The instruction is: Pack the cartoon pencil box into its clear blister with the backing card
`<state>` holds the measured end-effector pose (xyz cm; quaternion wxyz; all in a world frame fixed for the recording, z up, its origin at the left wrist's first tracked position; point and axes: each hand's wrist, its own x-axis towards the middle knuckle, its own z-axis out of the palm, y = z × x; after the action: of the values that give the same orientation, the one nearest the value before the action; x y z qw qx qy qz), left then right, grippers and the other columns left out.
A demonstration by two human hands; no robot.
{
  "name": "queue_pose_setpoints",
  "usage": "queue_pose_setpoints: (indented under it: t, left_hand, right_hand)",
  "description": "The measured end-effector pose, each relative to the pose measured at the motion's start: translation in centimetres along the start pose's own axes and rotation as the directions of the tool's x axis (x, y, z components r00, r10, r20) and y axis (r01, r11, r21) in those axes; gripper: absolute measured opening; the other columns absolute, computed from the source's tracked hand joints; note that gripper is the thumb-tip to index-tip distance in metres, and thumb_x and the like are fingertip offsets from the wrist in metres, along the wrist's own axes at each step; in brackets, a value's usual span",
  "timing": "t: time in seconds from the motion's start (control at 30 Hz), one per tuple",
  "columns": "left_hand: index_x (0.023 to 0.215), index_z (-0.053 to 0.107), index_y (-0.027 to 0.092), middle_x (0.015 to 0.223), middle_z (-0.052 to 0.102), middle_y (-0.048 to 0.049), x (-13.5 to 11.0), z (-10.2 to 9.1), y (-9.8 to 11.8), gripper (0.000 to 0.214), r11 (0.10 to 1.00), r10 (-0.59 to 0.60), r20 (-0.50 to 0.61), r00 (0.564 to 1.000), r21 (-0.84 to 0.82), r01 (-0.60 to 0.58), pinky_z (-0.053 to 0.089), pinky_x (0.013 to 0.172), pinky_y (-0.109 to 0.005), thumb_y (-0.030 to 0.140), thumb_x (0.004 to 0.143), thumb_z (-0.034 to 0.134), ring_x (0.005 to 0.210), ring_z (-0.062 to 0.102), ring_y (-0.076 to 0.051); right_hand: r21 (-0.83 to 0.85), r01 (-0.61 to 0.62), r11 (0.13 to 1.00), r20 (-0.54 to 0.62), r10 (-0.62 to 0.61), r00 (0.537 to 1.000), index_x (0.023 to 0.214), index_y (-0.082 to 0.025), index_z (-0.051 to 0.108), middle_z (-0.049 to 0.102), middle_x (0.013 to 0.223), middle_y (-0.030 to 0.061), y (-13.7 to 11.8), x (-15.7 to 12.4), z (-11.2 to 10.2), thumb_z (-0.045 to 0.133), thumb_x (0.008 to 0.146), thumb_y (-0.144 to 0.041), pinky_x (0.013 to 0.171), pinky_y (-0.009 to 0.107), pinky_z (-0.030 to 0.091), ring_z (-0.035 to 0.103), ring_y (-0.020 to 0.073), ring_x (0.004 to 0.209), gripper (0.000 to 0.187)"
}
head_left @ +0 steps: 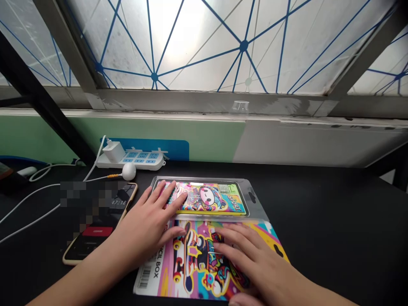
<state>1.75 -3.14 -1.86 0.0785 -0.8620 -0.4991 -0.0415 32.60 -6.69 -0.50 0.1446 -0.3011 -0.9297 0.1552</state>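
A colourful pencil box (pixel 207 197) with a cartoon character and the word SPORT lies in a clear plastic tray (pixel 253 187) on the desk. Below it, nearer to me, a bright printed card (pixel 204 259) lies flat, showing a skateboard figure, a barcode and the letters "NCIL BOX". My left hand (pixel 148 221) rests with spread fingers over the left end of the pencil box, its thumb reaching the card's upper part. Over the card's right half lies my right hand (pixel 255 255), fingers stretched out and a little apart. Its thumb is partly cut off by the lower picture edge.
A phone (pixel 98 231) in a pale case lies left of my left forearm. Behind it, a white power strip (pixel 143 159) holds a plugged charger (pixel 114 151), and a round white device (pixel 128 171) trails a cable. The black desk (pixel 331 221) meets a wall below a window.
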Motion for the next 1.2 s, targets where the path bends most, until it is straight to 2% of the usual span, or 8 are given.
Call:
queue_pose_setpoints:
  t: [0.17,0.3,0.43,0.57,0.67,0.87,1.1,1.2]
  left_hand:
    - [0.158,0.038,0.029,0.163,0.036,-0.0155,-0.2,-0.1,-0.3,0.074,0.998,-0.067,0.004,0.998,-0.005,0.067,0.035,0.114,-0.066,0.071,0.097,0.039,0.150,0.030,-0.044]
    - [0.155,0.043,0.026,0.164,0.035,-0.0152,-0.5,0.3,-0.6,0.071,0.996,-0.088,-0.018,0.996,-0.015,0.088,0.034,0.114,-0.065,0.069,0.098,0.037,0.150,0.032,-0.043]
    - [0.148,0.051,0.026,0.164,0.036,-0.0130,-0.5,0.7,-0.7,0.062,0.994,-0.098,-0.056,0.994,-0.045,0.096,0.033,0.116,-0.063,0.065,0.100,0.039,0.151,0.032,-0.039]
    - [0.145,0.052,0.022,0.164,0.036,-0.0141,-0.1,0.9,-0.6,0.062,0.991,-0.123,-0.058,0.991,-0.063,0.119,0.029,0.118,-0.064,0.062,0.102,0.035,0.153,0.028,-0.037]
    - [0.155,0.041,0.023,0.164,0.035,-0.0151,0.1,0.9,-0.4,0.066,0.989,-0.140,-0.048,0.989,-0.052,0.138,0.031,0.117,-0.064,0.061,0.102,0.036,0.153,0.029,-0.036]
    - [0.158,0.037,0.034,0.166,0.030,-0.0131,0.2,0.7,-0.7,0.059,0.990,-0.132,-0.010,0.991,-0.058,0.131,0.032,0.116,-0.064,0.056,0.104,0.037,0.153,0.029,-0.037]
    - [0.143,0.057,0.030,0.163,0.037,-0.0104,-0.1,-0.9,0.0,0.049,0.971,-0.110,0.042,0.993,-0.211,0.116,0.027,0.114,-0.072,0.051,0.107,0.030,0.151,0.034,-0.035]
    - [0.136,0.062,0.028,0.162,0.040,-0.0113,-0.2,-1.1,0.3,0.047,0.965,-0.097,0.037,0.995,-0.242,0.103,0.026,0.114,-0.073,0.051,0.106,0.035,0.150,0.035,-0.035]
  right_hand:
    - [0.024,-0.036,0.999,0.046,0.035,0.998,0.158,-0.029,0.039,0.046,0.157,0.0115,0.7,0.0,0.1,0.067,0.086,-0.064,0.114,0.056,0.043,0.047,0.0370,0.142,0.085]
    - [0.012,-0.177,0.984,0.062,0.176,0.983,0.146,-0.025,0.055,0.054,0.152,0.0146,1.4,0.0,0.6,0.062,0.090,-0.061,0.110,0.055,0.046,0.053,0.0372,0.136,0.067]
    - [-0.013,-0.286,0.958,-0.048,0.285,0.957,0.138,-0.020,0.058,0.062,0.138,0.0188,1.9,0.0,1.1,0.057,0.095,-0.056,0.098,0.053,0.051,0.059,0.0355,0.119,0.056]
    - [-0.092,-0.362,0.927,-0.132,0.349,0.928,0.114,-0.021,0.064,0.066,0.111,0.0134,1.9,0.0,1.1,0.055,0.096,-0.058,0.088,0.050,0.049,0.059,0.0302,0.098,0.042]
    - [-0.152,-0.376,0.914,-0.152,0.354,0.923,0.090,-0.023,0.059,0.063,0.094,0.0077,1.8,0.2,1.3,0.056,0.095,-0.058,0.082,0.047,0.047,0.056,0.0267,0.086,0.036]
    - [-0.127,-0.389,0.912,-0.142,0.371,0.918,0.083,-0.023,0.051,0.062,0.086,0.0054,1.2,0.2,1.5,0.056,0.096,-0.050,0.070,0.037,0.044,0.055,0.0231,0.077,0.030]
    - [0.093,-0.445,0.891,-0.121,0.453,0.883,0.081,-0.025,0.052,0.056,0.058,-0.0031,2.8,-1.1,-2.5,0.050,0.095,-0.061,0.052,0.030,0.033,0.047,0.0155,0.051,0.039]
    - [0.125,-0.504,0.855,0.076,0.498,0.864,0.069,-0.024,0.055,0.055,0.057,-0.0022,6.4,-1.5,-5.0,0.050,0.093,-0.066,0.050,0.028,0.031,0.045,0.0147,0.052,0.049]
